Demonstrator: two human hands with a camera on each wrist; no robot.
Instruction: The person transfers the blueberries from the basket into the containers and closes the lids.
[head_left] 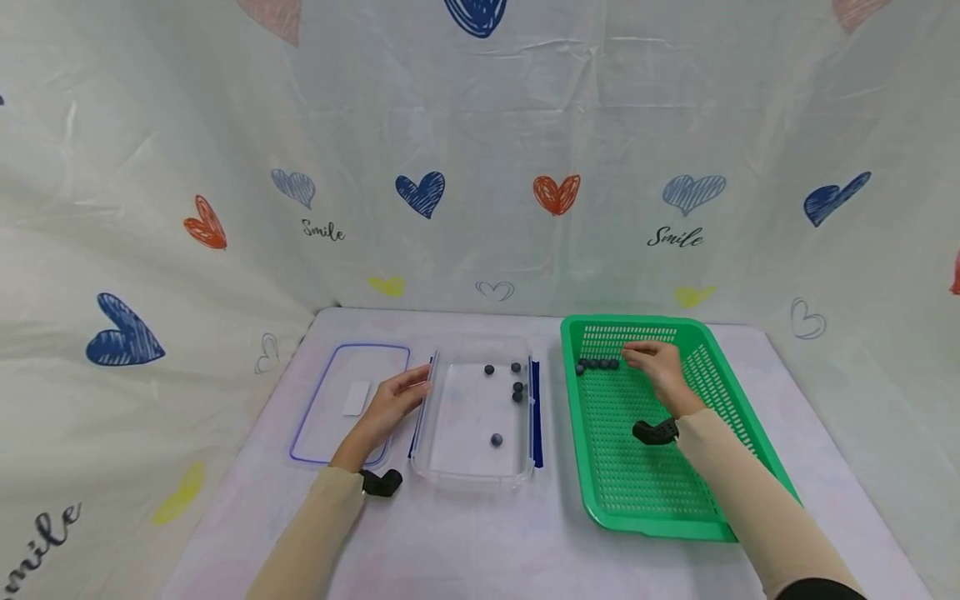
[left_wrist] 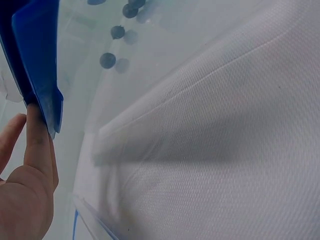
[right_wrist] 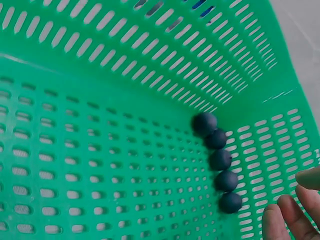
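My left hand rests with extended fingers along the left side of a clear plastic container. In the left wrist view, its fingertips touch the container's blue side clip. Loose blueberries lie inside the container, most toward its right side. My right hand is inside a green basket, its fingers loosely bent with nothing seen between them. Right by its fingertips, a row of several blueberries lines the basket's far wall, ending at the left corner.
Left of the container lies a clear lid with a blue seal and a white label, partly behind my left hand. A second blue clip stands out on the container's right side, facing the basket. A heart-printed curtain hangs behind the table.
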